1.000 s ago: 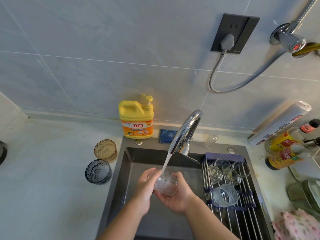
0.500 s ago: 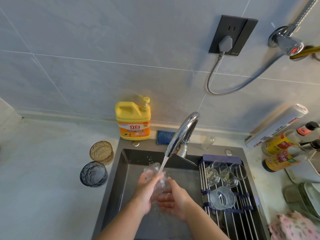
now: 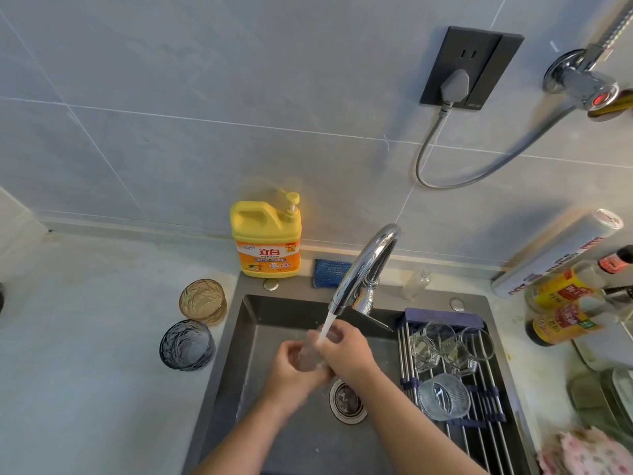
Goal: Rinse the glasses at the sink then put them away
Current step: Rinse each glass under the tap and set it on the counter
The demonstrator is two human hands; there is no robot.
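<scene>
Pale counter (image 3: 85,337), sink (image 3: 239,320) set in.
Left of sink: amber glass (image 3: 202,301) and blue-grey glass (image 3: 186,344), upright, just beside each other. Back edge: yellow detergent bottle (image 3: 266,241), blue sponge (image 3: 330,273). Right: sauce bottles (image 3: 561,310), pink cloth (image 3: 589,454).

From where I stand, the tap (image 3: 366,265) rises at the sink's (image 3: 239,365) twelve o'clock. Under its spout the left hand (image 3: 291,368) and right hand (image 3: 346,351) hold a glass (image 3: 308,354). The detergent jug (image 3: 267,241) stands at eleven, with the sponge (image 3: 330,273) just right of it. On the counter at nine, the far tumbler (image 3: 202,302) stands behind the near tumbler (image 3: 186,344). A rack (image 3: 486,443) spans the sink at three, carrying small glasses (image 3: 431,344) and a dish (image 3: 443,395).
</scene>
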